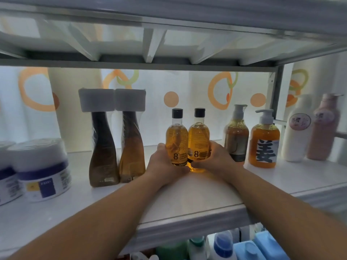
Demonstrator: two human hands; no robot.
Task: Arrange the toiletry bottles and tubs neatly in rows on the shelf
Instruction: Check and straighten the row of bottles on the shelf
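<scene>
White shelf (pixel 206 194) under me, backlit by a curtain printed with orange rings — that is where everything stands. Going from the left: two white tubs with blue bands (pixel 42 171) sit near the front edge, the outer one cut off by the frame. Next come two tall dark bottles with white block caps (pixel 104 143), wrapped in clear film and touching each other.

In the middle, my left hand (pixel 162 164) is wrapped around the left amber bottle (pixel 176 141) and my right hand (pixel 216 160) around the right amber bottle (pixel 199 139), both low on the bodies. The two bottles with black caps are pressed side by side, labels facing me, their bases at or just on the shelf — I cannot tell whether they are fully set down.

To the right stand a brownish pump bottle (pixel 237 136) and, a little forward of it, an orange pump bottle (pixel 264 147). Past the shelf post are a white bottle (pixel 296 132) and a pink bottle (pixel 324 128).

I judge I am placing this amber pair as a unit. Next calls for settling them flat, level with the dark bottles' line, then loosening both hands without nudging either one. The orange pump likely needs pushing back afterwards.
</scene>
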